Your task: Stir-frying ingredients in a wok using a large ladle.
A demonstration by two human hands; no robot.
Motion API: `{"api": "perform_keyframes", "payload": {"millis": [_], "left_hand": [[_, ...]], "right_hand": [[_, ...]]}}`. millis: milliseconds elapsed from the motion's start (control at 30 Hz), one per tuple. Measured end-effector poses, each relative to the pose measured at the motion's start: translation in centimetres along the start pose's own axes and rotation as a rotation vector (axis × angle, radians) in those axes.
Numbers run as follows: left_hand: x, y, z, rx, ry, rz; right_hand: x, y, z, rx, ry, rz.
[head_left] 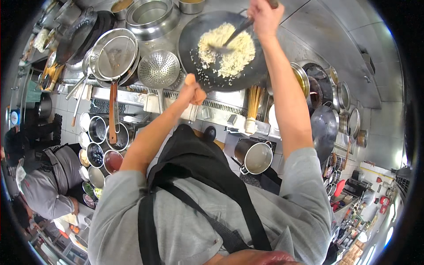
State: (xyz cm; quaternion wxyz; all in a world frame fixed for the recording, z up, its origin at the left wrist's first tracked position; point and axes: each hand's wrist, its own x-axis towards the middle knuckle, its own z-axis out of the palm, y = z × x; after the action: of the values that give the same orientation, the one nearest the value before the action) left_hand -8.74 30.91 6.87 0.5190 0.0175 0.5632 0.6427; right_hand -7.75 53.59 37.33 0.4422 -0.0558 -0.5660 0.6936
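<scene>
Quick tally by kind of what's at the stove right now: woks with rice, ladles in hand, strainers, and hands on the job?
Wok with rice: 1
Ladle, gripped in the right hand: 1
Strainers, a mesh one and a perforated one: 2
Hands, with the left hand closed on the wok handle: 2
Total: 6

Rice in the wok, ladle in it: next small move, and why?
Probably sweep the ladle toward the near rim of the wok and pull the stray grains back. The rice is heaped in the middle and far half, with scattered bits on the dark near side. The right hand grips the ladle; the left hand grips the wok handle.
</scene>
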Motion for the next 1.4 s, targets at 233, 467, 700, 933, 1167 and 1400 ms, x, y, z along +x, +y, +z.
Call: {"api": "perform_keyframes", "payload": {"millis": [233, 467, 700, 933, 1167, 1400], "left_hand": [[-1.6, -6.1, 0.2, -0.429, -0.054, -0.078], [5.2, 0.4, 1.9, -0.359, 0.003, 0.033], [2.4, 2.0, 4.1, -0.334, 0.085, 0.038], [5.1, 2.1, 4.7, -0.289, 0.212, -0.035], [4.2, 2.2, 5.6, -0.366, 0.313, -0.07], [7.0, -0.1, 5.1, -0.422, 0.284, -0.043]], "right_hand": [[-2.8, -6.2, -4.0, 0.034, -0.234, -0.085], [-3.4, -22.2, -0.9, 0.045, -0.252, -0.197], [-9.7, -1.9, -6.1, -0.405, 0.174, -0.72], [-6.5, -4.6, -3.9, 0.13, -0.104, -0.296], [-3.7, 1.8, -4.8, 0.024, -0.137, -0.186], [-5.2, 6.0, -6.3, -0.111, -0.165, -0.429]]}}
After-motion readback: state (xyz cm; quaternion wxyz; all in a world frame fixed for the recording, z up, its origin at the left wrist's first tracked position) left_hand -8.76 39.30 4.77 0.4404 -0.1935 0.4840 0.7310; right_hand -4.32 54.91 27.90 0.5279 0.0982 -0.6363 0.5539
